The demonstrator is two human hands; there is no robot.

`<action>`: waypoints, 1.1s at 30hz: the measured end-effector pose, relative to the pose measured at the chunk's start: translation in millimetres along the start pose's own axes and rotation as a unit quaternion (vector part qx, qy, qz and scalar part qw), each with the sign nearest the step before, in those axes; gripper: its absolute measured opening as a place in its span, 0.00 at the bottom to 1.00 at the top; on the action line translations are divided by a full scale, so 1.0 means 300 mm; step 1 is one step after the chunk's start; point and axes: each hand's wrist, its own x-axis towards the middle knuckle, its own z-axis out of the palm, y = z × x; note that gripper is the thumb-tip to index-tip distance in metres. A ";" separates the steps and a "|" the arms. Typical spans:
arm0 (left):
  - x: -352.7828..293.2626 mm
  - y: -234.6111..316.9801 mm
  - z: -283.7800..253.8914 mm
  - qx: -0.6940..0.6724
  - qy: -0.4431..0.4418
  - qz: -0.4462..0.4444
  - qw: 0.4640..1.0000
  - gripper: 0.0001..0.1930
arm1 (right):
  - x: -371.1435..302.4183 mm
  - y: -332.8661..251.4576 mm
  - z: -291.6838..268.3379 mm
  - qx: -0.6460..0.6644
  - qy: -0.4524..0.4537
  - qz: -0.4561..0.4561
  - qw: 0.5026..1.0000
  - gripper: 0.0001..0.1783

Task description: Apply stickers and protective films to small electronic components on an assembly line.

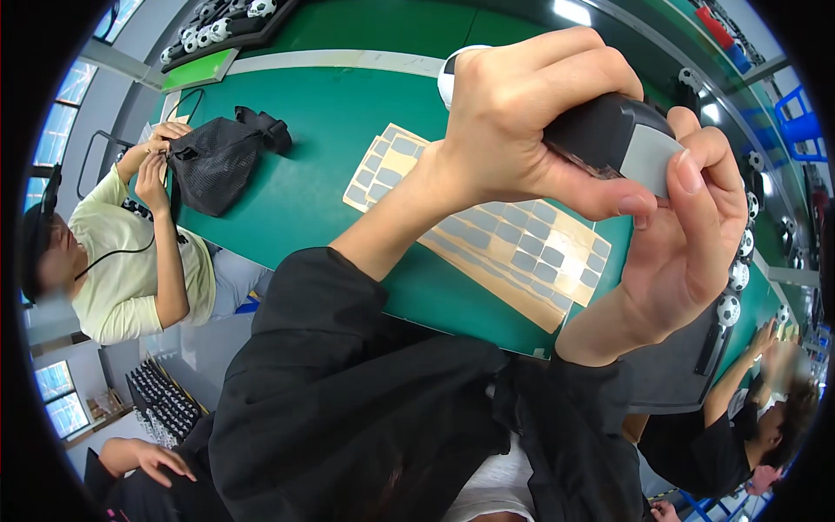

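The fingers of the left hand (522, 117) and right hand (687, 235) were clamped on a black block (607, 130) with a grey patch, over a green tabletop (309, 178). Beneath them lay sticker sheets (526, 246); leftward, a person (130, 252) held a black bag (217, 165); rightward were small footballs (738, 277).

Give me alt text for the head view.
The left hand and right hand hold a black object with a gray panel over a green table with sheets of gray patches. At left, a co-worker handles a black bag.

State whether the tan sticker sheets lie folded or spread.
Spread: the tan sticker sheets lie flat on the green tabletop, no fold visible.
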 end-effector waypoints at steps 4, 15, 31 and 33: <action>0.000 0.002 0.003 0.007 0.004 0.005 1.000 0.26 | -0.002 -0.005 0.001 -0.001 0.004 0.004 1.000 0.04; 0.008 0.013 -0.021 -0.004 -0.048 -0.023 0.999 0.29 | -0.004 -0.018 0.009 -0.015 0.018 0.004 1.000 0.03; 0.025 0.036 -0.049 -0.022 -0.110 -0.062 0.992 0.34 | 0.000 -0.030 0.019 -0.034 0.023 0.001 0.999 0.03; 0.024 0.037 -0.044 -0.023 -0.110 -0.064 0.992 0.34 | -0.002 -0.035 0.019 -0.040 0.028 0.001 0.999 0.03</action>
